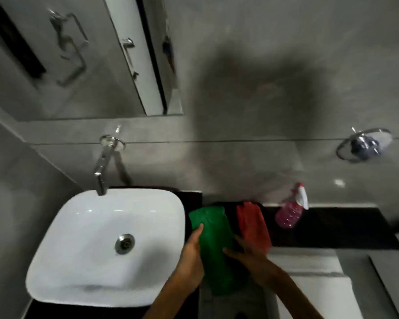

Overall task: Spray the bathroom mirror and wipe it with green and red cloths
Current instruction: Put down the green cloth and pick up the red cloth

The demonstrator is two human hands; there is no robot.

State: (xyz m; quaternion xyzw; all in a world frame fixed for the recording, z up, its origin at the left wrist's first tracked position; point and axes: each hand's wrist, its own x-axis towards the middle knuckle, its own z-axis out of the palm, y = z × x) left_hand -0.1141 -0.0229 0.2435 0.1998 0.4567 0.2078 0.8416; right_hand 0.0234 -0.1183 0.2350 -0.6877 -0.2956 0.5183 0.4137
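1. Sink: our landmark, white basin on the dark counter.
2. Mirror: on the wall above the sink.
3. Green cloth: just right of the sink. We grip it with both hands, left hand and right hand, fingers clamped on its edges.
4. Red cloth: right of the green cloth, further from the sink.
5. Spray bottle: farthest right of the sink, standing untouched.
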